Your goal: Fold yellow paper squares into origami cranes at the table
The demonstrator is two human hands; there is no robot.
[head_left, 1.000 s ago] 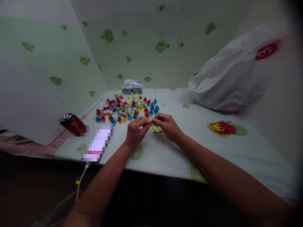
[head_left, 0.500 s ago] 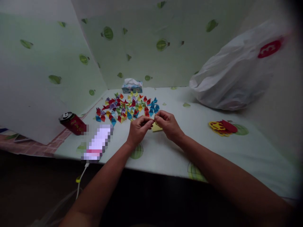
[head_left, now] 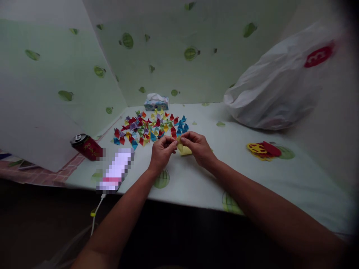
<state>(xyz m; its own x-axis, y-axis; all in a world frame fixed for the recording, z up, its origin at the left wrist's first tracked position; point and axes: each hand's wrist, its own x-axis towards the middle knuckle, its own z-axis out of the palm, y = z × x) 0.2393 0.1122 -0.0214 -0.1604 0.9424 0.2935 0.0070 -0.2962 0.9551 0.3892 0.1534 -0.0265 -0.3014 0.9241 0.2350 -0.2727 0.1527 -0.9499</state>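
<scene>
A small piece of yellow folded paper (head_left: 180, 144) is pinched between my two hands, just above the table. My left hand (head_left: 163, 152) grips its left side between thumb and fingers. On its other side my right hand (head_left: 198, 148) pinches it the same way, partly hiding it. Below and behind the fingers lies yellow paper (head_left: 185, 151) on the table, half covered by my right hand. Many small folded paper cranes (head_left: 146, 129) in red, blue, yellow, green and purple stand in a cluster beyond my left hand.
A tissue box (head_left: 156, 102) stands by the back wall. At left are a dark red can (head_left: 86, 147) and a blurred-out phone (head_left: 116, 170) on a white cable. Red and yellow cut-outs (head_left: 263, 150) lie at right, before a white plastic bag (head_left: 269, 86).
The yellow folded paper now shows more between my fingertips, where it was mostly hidden before. Both hands have shifted slightly left. The cranes have not moved.
</scene>
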